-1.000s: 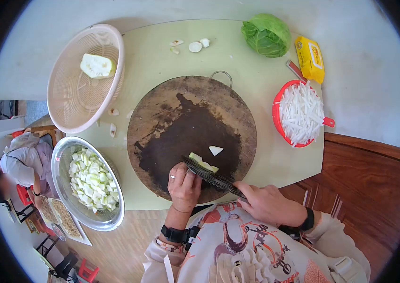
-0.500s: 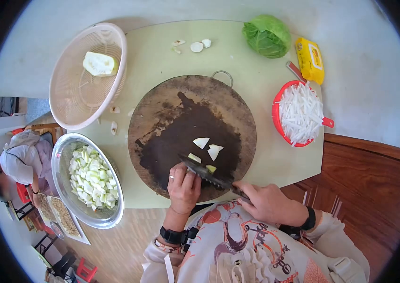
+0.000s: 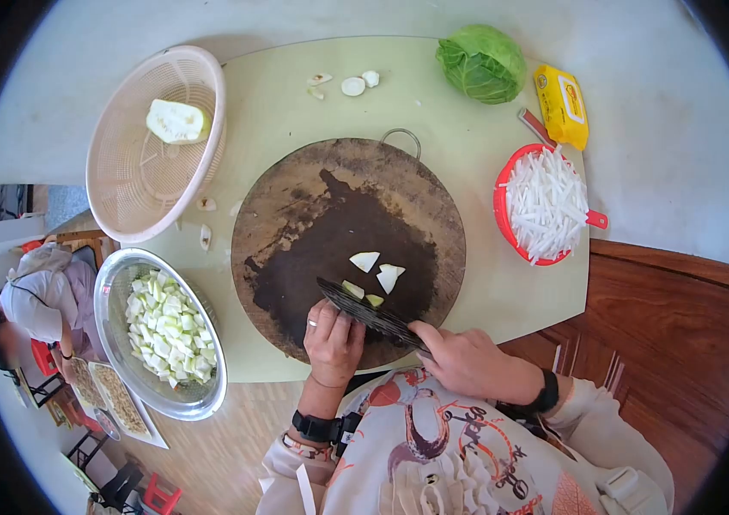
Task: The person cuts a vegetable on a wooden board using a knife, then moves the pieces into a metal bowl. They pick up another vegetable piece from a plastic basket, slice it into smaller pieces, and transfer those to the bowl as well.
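My right hand [image 3: 478,365] is wrapped round the handle of a dark-bladed kitchen knife [image 3: 371,318], which slants across the near part of a round wooden chopping board [image 3: 287,202]. Against the near side of the blade, my left hand [image 3: 333,342] has its fingers curled down on the board; whatever is under them is hidden. Just beyond the blade lie pale green vegetable pieces [image 3: 353,289], and a little farther off are white-fleshed chunks [image 3: 364,260].
Left of the board stand a metal colander [image 3: 214,378] of diced vegetable and a pale plastic basket [image 3: 145,193] with a larger piece. A cabbage [image 3: 481,64], a yellow wipes pack [image 3: 563,107] and a red colander [image 3: 502,206] of white strips sit right. Another person [image 3: 42,296] works far left.
The knife and my right hand have shifted slightly left, and the blade looks sharper than before. My left hand stays in place with its fingers curled. The whole view has moved a little.
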`<state>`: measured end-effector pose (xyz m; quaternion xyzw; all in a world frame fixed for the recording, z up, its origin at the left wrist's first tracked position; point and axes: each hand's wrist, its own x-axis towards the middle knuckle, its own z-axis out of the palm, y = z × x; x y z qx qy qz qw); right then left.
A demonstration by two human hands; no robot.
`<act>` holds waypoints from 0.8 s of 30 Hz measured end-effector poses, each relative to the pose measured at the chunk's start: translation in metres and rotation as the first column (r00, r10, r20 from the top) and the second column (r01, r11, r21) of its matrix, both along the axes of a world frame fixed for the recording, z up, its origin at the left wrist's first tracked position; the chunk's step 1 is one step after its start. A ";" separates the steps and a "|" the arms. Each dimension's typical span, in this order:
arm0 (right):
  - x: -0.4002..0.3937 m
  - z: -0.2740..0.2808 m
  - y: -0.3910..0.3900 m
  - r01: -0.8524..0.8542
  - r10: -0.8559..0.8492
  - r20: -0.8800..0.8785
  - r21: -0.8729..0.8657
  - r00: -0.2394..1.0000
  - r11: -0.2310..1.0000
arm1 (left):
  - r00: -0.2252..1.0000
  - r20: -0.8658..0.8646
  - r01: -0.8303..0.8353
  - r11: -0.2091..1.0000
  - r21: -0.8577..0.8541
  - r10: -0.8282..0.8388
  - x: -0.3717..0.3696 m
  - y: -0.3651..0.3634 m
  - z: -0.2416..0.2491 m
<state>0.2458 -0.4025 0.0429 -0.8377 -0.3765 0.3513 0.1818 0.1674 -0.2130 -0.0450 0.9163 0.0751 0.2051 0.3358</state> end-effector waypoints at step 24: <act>-0.010 0.027 -0.028 -0.039 0.039 0.022 0.016 0.999 0.999 | 1.000 -0.015 0.015 0.999 -0.034 -0.016 -0.006 0.001 0.006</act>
